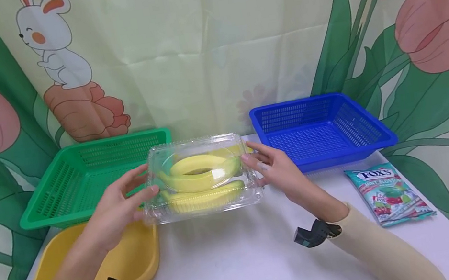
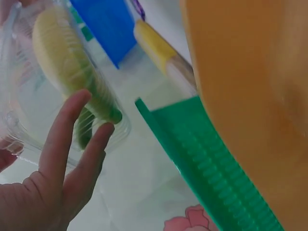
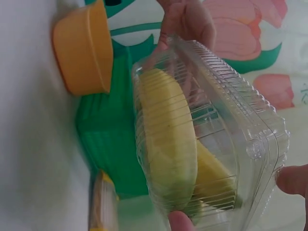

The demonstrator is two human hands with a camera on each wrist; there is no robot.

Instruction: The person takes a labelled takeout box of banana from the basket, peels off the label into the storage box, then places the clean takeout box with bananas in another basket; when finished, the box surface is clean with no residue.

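Note:
Both hands hold a clear plastic clamshell box point(image 1: 155, 169) above the white table, one at each end. Inside it lie yellow bananas with green ends point(image 1: 203, 199); a curved one shows behind the front one. My left hand point(image 1: 114, 205) grips the left end, thumb on the near side and fingers around the far side. At the right end, my right hand point(image 1: 276, 168) pinches the box between thumb and fingers. The right wrist view shows the ribbed box wall point(image 3: 166, 120) tilted, with a right fingertip point(image 3: 180, 220) under the banana end.
A green basket point(image 1: 90, 143) stands back left, with a yellow-orange tub point(image 1: 138, 259) in front of it. Back right is a blue basket point(image 1: 328, 161). A Fox's candy bag point(image 1: 389, 193) lies at the right. Behind the box, a yellow-ended package point(image 3: 103, 202) is mostly hidden from the head view.

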